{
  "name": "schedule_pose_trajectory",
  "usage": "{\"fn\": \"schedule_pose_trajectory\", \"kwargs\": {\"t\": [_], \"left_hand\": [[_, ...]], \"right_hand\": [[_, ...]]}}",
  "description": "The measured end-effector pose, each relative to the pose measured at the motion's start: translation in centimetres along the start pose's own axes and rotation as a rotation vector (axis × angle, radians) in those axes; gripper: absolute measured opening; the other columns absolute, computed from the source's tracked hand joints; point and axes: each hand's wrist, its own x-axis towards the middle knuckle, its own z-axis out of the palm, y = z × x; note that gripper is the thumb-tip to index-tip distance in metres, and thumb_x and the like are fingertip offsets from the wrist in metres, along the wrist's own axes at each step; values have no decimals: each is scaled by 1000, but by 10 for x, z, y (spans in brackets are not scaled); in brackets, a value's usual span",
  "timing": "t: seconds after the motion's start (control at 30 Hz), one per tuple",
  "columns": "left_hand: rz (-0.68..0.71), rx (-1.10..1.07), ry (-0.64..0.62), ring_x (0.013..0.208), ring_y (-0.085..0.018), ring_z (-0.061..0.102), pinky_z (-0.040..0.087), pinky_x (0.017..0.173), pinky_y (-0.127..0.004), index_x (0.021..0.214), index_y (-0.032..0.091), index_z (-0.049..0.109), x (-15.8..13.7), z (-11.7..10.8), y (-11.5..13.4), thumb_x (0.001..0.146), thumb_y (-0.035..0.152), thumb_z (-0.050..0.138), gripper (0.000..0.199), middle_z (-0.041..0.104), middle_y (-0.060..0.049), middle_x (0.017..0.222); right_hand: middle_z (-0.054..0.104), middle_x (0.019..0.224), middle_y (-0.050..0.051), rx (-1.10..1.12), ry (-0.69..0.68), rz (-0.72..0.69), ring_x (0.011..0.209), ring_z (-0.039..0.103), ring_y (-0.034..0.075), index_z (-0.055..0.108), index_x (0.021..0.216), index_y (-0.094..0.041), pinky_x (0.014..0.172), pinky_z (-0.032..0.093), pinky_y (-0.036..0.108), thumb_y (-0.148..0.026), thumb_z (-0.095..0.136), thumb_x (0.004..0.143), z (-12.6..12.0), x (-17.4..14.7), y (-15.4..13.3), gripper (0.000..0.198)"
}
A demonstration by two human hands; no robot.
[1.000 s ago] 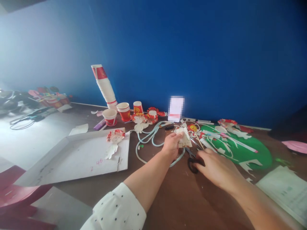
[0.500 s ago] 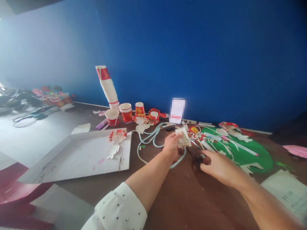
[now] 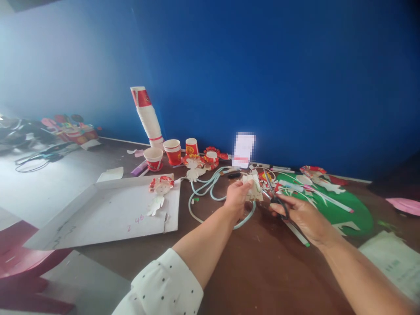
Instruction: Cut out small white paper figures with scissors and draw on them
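Pinched in my left hand (image 3: 236,196) is a small whitish piece of paper (image 3: 255,192), held above the brown table (image 3: 259,271). My right hand (image 3: 303,214) grips a pair of scissors (image 3: 278,202) with dark handles. Their metal blades stand apart, pointing up and left, just to the right of the paper. Below that hand a marker with a green end (image 3: 300,236) lies on the table. A loop of pale blue cable (image 3: 193,205) runs under my left hand.
Left lies a white cardboard lid (image 3: 108,214) bearing a paper-cup figure (image 3: 159,192). Red and white paper cups (image 3: 172,151) and a tall leaning cup stack (image 3: 149,118) stand by the blue wall (image 3: 278,78). A green mat (image 3: 354,214) with pens and scraps is right; a phone-like bright screen (image 3: 243,148) stands behind.
My right hand has raised and turned the scissors, so their blades now show spread beside the paper. The green-ended marker has come into sight. My left hand stays nearly in place.
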Motion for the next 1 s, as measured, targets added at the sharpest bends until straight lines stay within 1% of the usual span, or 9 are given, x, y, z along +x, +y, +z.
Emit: {"fn": "schedule_pose_trajectory", "kwargs": {"t": [0.07,0.17,0.23,0.4,0.57,0.67,0.9,1.0], "left_hand": [[-6,-6,11,53,-14,59,48,56,-29,76,11,65,-1,1,0,53,41,82,41,65,-6,65],[-1,-15,17,53,-15,59,48,56,-30,74,11,65,-1,1,1,52,41,82,41,65,-6,65],[-2,-18,8,52,-15,59,48,56,-30,75,11,65,-1,1,1,52,41,82,41,65,-6,65],[-16,-22,-12,52,-15,60,48,56,-30,77,10,66,-2,2,2,55,40,82,40,65,-7,64],[-25,-38,33,51,-14,58,47,56,-29,71,11,64,-2,5,2,53,38,83,38,63,-5,62],[-33,-47,35,51,-14,58,47,55,-29,72,10,64,-3,6,3,53,37,83,37,63,-5,62],[-33,-69,38,53,-15,59,47,58,-30,76,10,65,-3,5,1,53,37,83,41,64,-6,66],[-37,-84,34,55,-15,60,48,60,-31,77,9,65,-3,6,1,52,37,84,42,65,-7,67]], "right_hand": [[74,83,7,52,-37,0,79,68,24,66,121,-19,57,50,28,-48,78,65,3,0,2,64],[73,92,7,78,-142,11,86,67,23,62,125,-20,56,46,25,-46,76,69,6,0,3,63],[72,92,6,63,-167,12,85,66,21,61,126,-20,55,43,23,-46,75,71,6,-1,2,62],[67,75,3,-9,-125,-10,72,61,17,65,118,-17,53,40,23,-51,71,74,7,-2,3,56],[63,73,3,-33,-119,-48,67,58,16,64,120,-20,48,38,23,-53,67,76,9,-1,9,55],[62,71,3,-42,-96,-54,66,57,16,63,121,-20,44,35,22,-53,67,76,9,0,12,56],[62,67,0,-53,-87,-33,59,53,12,65,120,-22,45,35,21,-51,70,75,9,-1,9,54],[62,67,-1,-62,-85,-29,59,54,13,65,120,-22,45,35,21,-52,70,74,10,-2,6,54]]}}
